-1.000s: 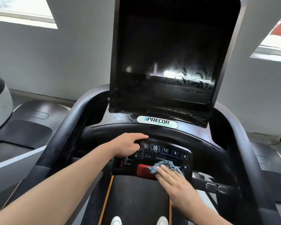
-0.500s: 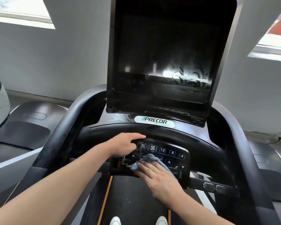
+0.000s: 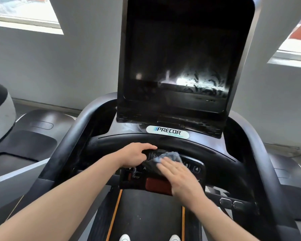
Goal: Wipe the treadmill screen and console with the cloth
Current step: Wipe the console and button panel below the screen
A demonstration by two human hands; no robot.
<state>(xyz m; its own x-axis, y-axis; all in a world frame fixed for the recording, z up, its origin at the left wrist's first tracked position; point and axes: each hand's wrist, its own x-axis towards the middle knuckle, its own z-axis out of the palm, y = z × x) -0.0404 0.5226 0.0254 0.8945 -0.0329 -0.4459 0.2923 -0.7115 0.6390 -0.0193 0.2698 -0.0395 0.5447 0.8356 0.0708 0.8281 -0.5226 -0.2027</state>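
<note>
A tall dark treadmill screen (image 3: pixel 177 58) stands above a black console (image 3: pixel 122 134) with a small button panel (image 3: pixel 196 169) below it. My right hand (image 3: pixel 179 176) lies flat with straight fingers on a blue-grey cloth (image 3: pixel 170 156), pressing it onto the upper middle of the button panel. My left hand (image 3: pixel 134 155) grips the panel's upper left corner, thumb underneath and fingers curled over the top edge. The cloth and my right hand hide most of the buttons. A red stop bar (image 3: pixel 156 186) shows at the panel's lower edge.
Curved black handrails (image 3: pixel 71 136) run down both sides of the console. The black belt (image 3: pixel 146 214) with orange edge lines lies below, my white shoe tips (image 3: pixel 125 238) on it. Another machine (image 3: pixel 0 112) stands at the left. A grey wall and windows are behind.
My right hand has slid the cloth from the panel's lower edge near the red bar up to its upper middle. My left hand has kept its hold on the panel's corner.
</note>
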